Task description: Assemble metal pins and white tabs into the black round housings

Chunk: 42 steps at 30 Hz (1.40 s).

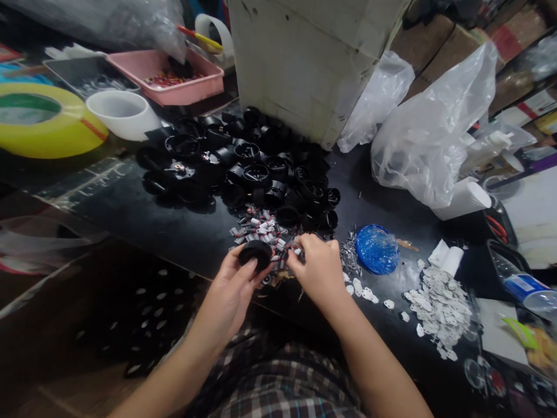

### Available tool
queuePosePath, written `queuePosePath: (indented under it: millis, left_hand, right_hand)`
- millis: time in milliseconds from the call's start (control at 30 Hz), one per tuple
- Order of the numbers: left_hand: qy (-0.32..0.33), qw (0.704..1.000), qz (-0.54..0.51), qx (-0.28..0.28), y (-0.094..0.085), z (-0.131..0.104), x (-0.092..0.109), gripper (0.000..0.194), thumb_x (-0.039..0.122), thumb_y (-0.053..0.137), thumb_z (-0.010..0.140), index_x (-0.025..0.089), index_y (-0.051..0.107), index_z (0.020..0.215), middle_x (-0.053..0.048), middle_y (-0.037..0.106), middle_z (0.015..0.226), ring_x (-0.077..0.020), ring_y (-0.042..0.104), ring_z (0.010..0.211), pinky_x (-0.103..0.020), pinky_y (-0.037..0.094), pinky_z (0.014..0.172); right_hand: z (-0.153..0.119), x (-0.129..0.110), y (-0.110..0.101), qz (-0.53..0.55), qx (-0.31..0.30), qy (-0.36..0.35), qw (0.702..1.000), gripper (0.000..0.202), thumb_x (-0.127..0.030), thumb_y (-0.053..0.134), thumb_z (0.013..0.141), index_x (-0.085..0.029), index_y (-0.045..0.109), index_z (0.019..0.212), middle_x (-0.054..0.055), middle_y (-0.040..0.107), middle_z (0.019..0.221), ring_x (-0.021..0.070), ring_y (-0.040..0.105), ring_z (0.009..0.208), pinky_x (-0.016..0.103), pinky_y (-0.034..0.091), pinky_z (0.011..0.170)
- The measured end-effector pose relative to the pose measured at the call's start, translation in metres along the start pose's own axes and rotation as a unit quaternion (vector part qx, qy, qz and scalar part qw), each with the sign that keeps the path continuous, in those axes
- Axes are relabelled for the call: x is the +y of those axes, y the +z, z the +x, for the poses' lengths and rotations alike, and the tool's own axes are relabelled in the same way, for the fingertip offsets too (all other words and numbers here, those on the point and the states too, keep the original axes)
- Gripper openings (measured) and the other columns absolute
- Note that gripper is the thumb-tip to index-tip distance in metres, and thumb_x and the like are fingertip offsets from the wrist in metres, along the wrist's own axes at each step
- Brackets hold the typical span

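My left hand [235, 284] is closed around a round black plastic housing [255, 254], its thumb at the near rim. Close beside it on the right, my right hand [319, 267] has thumb and fingers pinched together over the pile; what sits between the fingertips is too small to make out. Just beyond both hands lies a heap of small white and grey cylindrical parts with red wires [263, 226]. Many more black round housings [256, 173] are piled behind that heap. Small metal pins [349, 252] lie to the right of my right hand.
A blue round lid [376, 249] and a heap of white flat plates [439, 307] lie on the right. A pink tray [169, 75], a yellow tape roll [47, 122] and a white roll [124, 113] stand at back left. Plastic bags [435, 128] flank a tall box [304, 64].
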<state>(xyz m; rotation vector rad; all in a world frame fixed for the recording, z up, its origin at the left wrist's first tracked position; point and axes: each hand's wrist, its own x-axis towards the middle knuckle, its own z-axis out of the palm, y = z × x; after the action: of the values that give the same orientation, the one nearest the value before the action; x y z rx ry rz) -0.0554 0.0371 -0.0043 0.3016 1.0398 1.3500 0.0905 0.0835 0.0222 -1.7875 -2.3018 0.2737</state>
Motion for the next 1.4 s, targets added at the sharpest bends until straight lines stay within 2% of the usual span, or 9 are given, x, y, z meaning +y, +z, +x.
queuePosePath:
  millis: [167, 333, 500, 667, 767, 900, 1100, 1200, 1400]
  left_hand:
    - [-0.044, 0.998, -0.014, -0.035, 0.007, 0.001, -0.005, 0.023, 0.028, 0.071, 0.082, 0.026, 0.066, 0.104, -0.002, 0.070, 0.109, -0.0205, 0.064, 0.108, -0.039, 0.051, 0.101]
    - [0.008, 1.000, -0.006, 0.020, 0.000, -0.008, -0.003, 0.019, 0.026, 0.071, 0.082, 0.027, 0.067, 0.101, 0.001, 0.068, 0.111, -0.0182, 0.062, 0.110, -0.039, 0.050, 0.104]
    - [-0.028, 1.000, 0.001, 0.005, -0.003, -0.013, -0.010, 0.023, 0.028, 0.072, 0.082, 0.027, 0.068, 0.105, 0.001, 0.069, 0.115, -0.0179, 0.061, 0.113, -0.034, 0.049, 0.104]
    - [-0.024, 1.000, 0.000, -0.016, 0.003, -0.006, -0.013, 0.022, 0.028, 0.071, 0.082, 0.026, 0.068, 0.104, 0.000, 0.069, 0.117, -0.0181, 0.061, 0.112, -0.033, 0.051, 0.100]
    - [-0.030, 0.999, -0.011, -0.013, 0.003, -0.005, -0.011, 0.023, 0.029, 0.071, 0.082, 0.027, 0.067, 0.105, -0.001, 0.069, 0.119, -0.0196, 0.063, 0.112, -0.035, 0.054, 0.096]
    - [-0.077, 0.996, -0.034, -0.024, 0.002, -0.009, -0.010, 0.023, 0.028, 0.071, 0.082, 0.026, 0.067, 0.105, -0.001, 0.073, 0.109, -0.0176, 0.069, 0.098, -0.032, 0.057, 0.090]
    - [-0.106, 0.993, -0.044, -0.038, 0.007, -0.016, -0.014, 0.024, 0.027, 0.070, 0.084, 0.027, 0.067, 0.108, -0.001, 0.072, 0.112, -0.0165, 0.068, 0.100, -0.030, 0.057, 0.091]
    - [-0.114, 0.992, -0.026, -0.046, 0.006, -0.019, -0.016, 0.025, 0.031, 0.071, 0.083, 0.028, 0.067, 0.107, -0.001, 0.072, 0.112, -0.0180, 0.067, 0.103, -0.032, 0.056, 0.094]
    - [-0.038, 0.993, 0.102, -0.050, -0.007, -0.019, -0.022, 0.027, 0.036, 0.075, 0.079, 0.028, 0.068, 0.104, -0.001, 0.069, 0.109, -0.0202, 0.063, 0.108, -0.034, 0.056, 0.094]
  right_hand:
    - [-0.018, 0.007, -0.001, 0.060, -0.032, 0.003, 0.998, 0.006, -0.023, 0.054, 0.091, -0.021, 0.060, 0.091, -0.001, 0.070, 0.091, 0.0172, 0.064, 0.087, 0.032, 0.029, 0.079]
    - [-0.021, 0.014, -0.001, 0.117, -0.029, 0.040, 0.992, 0.019, -0.015, 0.046, 0.095, -0.021, 0.061, 0.106, 0.002, 0.072, 0.107, 0.0174, 0.064, 0.103, 0.031, 0.035, 0.084]
    - [-0.003, 0.001, 0.000, -0.013, -0.054, -0.005, 0.998, 0.020, -0.024, 0.050, 0.096, -0.022, 0.060, 0.113, 0.005, 0.069, 0.106, 0.0214, 0.065, 0.095, 0.037, 0.034, 0.082]
    - [0.014, -0.001, 0.002, -0.076, -0.054, -0.030, 0.995, 0.013, -0.026, 0.051, 0.094, -0.020, 0.061, 0.100, 0.005, 0.069, 0.096, 0.0219, 0.065, 0.083, 0.038, 0.032, 0.078]
    - [0.006, 0.002, 0.001, -0.009, -0.035, -0.020, 0.999, 0.012, -0.027, 0.053, 0.095, -0.021, 0.062, 0.099, 0.002, 0.070, 0.096, 0.0198, 0.065, 0.089, 0.036, 0.032, 0.081]
    - [-0.021, 0.000, -0.001, 0.116, -0.032, -0.003, 0.993, 0.011, -0.022, 0.057, 0.093, -0.021, 0.064, 0.100, 0.002, 0.072, 0.098, 0.0180, 0.065, 0.095, 0.033, 0.035, 0.086]
    - [-0.043, -0.002, -0.007, 0.312, -0.056, 0.086, 0.945, 0.015, -0.020, 0.058, 0.091, -0.023, 0.068, 0.101, 0.001, 0.074, 0.103, 0.0163, 0.065, 0.096, 0.030, 0.044, 0.086]
    - [-0.045, 0.001, -0.006, 0.281, -0.061, 0.097, 0.953, 0.014, -0.015, 0.060, 0.086, -0.022, 0.067, 0.096, 0.001, 0.072, 0.097, 0.0171, 0.065, 0.092, 0.030, 0.045, 0.083]
    - [-0.037, 0.017, -0.010, 0.221, -0.079, 0.042, 0.971, 0.011, -0.020, 0.059, 0.090, -0.023, 0.067, 0.098, 0.000, 0.073, 0.100, 0.0158, 0.065, 0.095, 0.029, 0.041, 0.085]
